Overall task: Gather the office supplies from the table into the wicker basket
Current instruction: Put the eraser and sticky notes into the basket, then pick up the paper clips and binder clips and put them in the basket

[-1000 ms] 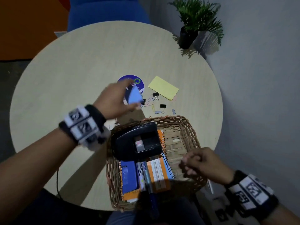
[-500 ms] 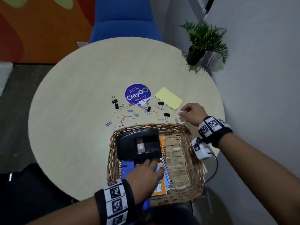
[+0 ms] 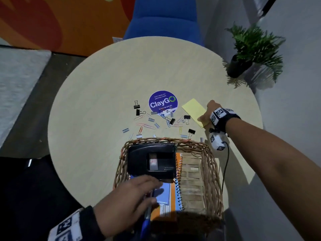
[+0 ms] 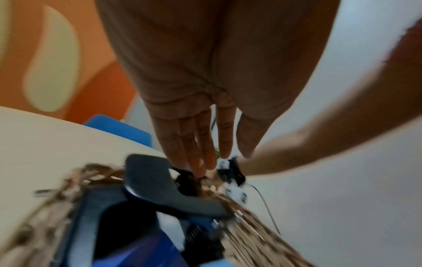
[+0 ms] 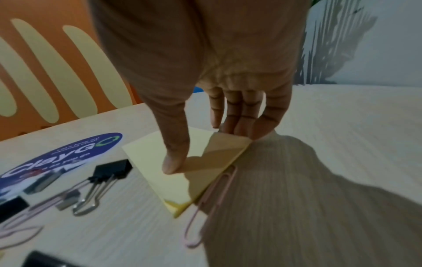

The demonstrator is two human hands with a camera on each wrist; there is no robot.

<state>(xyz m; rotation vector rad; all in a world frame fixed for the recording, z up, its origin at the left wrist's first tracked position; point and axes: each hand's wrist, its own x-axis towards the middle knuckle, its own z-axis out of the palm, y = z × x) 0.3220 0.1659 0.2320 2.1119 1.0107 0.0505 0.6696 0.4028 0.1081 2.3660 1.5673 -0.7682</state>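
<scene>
The wicker basket point(image 3: 211, 171) point(image 4: 251, 234) stands at the table's near edge. It holds a black hole punch point(image 3: 151, 160) point(image 4: 150, 177), an orange spiral notebook point(image 3: 173, 200), a blue note pad point(image 3: 163, 193) and a blue pen point(image 3: 146, 221). My left hand point(image 3: 156, 190) point(image 4: 224, 155) hovers over the blue pad with straight fingers and holds nothing. My right hand point(image 3: 205, 112) point(image 5: 203, 150) is on the yellow sticky pad point(image 3: 192, 108) point(image 5: 148, 155), which lies flat. Its thumb presses the top and its fingertips touch the far corner.
Black binder clips point(image 3: 186, 117) point(image 5: 113, 168), coloured paper clips point(image 3: 140, 130) and staple strips lie scattered beyond the basket, around a round purple sticker point(image 3: 163, 103). A pink paper clip point(image 5: 212, 198) lies along the pad's edge. A potted plant point(image 3: 250, 53) stands far right, a blue chair point(image 3: 163, 21) behind.
My left hand carried the blue pad from the table into the basket and let it go. My right hand left the basket rim and reached out onto the yellow pad.
</scene>
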